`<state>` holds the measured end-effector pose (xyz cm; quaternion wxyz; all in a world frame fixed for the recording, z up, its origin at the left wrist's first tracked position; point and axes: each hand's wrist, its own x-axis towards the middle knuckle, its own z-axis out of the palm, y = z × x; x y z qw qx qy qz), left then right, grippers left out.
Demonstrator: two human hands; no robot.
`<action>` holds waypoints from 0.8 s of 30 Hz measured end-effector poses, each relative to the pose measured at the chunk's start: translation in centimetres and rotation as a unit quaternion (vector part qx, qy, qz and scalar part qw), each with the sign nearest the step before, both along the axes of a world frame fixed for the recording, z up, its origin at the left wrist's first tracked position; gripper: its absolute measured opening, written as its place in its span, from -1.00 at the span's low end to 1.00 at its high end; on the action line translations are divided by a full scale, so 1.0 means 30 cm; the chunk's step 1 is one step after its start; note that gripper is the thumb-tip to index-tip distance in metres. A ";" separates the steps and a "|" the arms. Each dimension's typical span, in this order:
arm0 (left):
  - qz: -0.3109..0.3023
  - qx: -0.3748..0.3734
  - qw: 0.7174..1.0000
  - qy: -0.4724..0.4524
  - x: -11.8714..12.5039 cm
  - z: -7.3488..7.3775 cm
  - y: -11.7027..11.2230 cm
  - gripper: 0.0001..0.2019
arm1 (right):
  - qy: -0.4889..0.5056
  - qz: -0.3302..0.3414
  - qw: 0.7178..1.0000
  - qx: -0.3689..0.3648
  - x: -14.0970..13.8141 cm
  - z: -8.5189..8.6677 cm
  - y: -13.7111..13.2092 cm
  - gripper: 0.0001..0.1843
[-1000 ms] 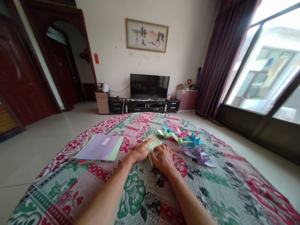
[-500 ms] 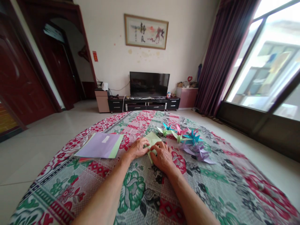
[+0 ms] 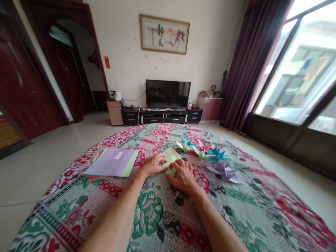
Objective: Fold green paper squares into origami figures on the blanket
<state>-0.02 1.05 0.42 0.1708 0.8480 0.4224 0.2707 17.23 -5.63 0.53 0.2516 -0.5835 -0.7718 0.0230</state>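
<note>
A light green sheet of paper (image 3: 170,156), partly folded, lies on the flowered tablecloth (image 3: 157,217). My left hand (image 3: 153,165) rests on its left edge with curled fingers pinching the paper. My right hand (image 3: 183,175) presses on the near right part of the sheet with bent fingers and covers its lower corner. Just to the right lie several folded paper flowers (image 3: 210,155) in green, pink, blue and purple.
A stack of coloured paper sheets (image 3: 112,167), purple on top, lies to the left on the round table. Beyond the table are a tiled floor, a TV (image 3: 168,93) on a low cabinet, dark wooden doors at left and a curtained window at right.
My left hand's fingers went from stretched flat on the green paper to curled at its edge. The sheet looks shorter at its near end. My right hand stayed on it.
</note>
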 end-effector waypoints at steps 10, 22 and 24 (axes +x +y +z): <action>0.040 -0.005 0.998 -0.047 -0.004 -0.014 0.055 -0.82 | -0.005 -0.008 1.000 0.024 -0.008 -0.003 -0.005 -0.74; 0.107 0.024 0.994 0.015 0.003 -0.022 0.138 -0.79 | -0.016 -0.017 0.999 0.036 -0.013 -0.008 -0.006 -0.73; 0.130 0.030 0.991 0.030 0.004 -0.025 0.155 -0.80 | -0.013 -0.019 0.999 0.035 -0.013 -0.005 -0.008 -0.74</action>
